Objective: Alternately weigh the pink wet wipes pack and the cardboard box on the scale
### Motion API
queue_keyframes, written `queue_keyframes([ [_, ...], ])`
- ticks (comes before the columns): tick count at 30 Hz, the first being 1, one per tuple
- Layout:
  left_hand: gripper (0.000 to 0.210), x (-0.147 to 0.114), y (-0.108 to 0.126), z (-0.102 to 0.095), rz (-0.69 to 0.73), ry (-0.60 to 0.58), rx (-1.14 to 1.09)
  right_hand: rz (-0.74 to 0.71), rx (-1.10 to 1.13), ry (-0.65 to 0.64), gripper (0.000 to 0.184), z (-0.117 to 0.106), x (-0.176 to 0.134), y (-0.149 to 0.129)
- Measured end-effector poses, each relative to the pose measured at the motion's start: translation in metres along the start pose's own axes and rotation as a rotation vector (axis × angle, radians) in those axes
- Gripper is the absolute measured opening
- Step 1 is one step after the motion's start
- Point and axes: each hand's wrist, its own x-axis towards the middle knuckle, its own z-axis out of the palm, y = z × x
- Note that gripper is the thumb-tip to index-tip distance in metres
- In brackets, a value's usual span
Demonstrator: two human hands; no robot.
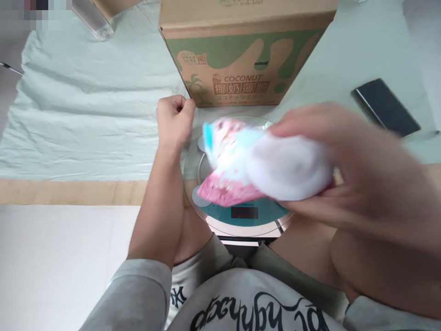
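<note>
My right hand, smeared by motion, is closed around a pink, white and light-blue patterned packet with a rounded white part at the near end. Blur hides what exactly this packet is. It is held above a round glass scale, which has a teal front section and a dark display window. My left hand rests as a fist beside the lower left corner of a cardboard box, with no object showing in it.
The box, printed in green with "COCONUT", stands just behind the scale. A dark phone lies to the right on the pale green cloth. At the upper left is a clear plastic-looking container. A wooden edge runs along the cloth's front.
</note>
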Motion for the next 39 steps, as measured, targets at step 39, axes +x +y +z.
queue_keyframes([
  [39, 0.075, -0.061, 0.094, -0.033, 0.132, -0.07, -0.186, 0.49, 0.634, 0.885, 0.078, 0.06, 0.007, 0.11],
])
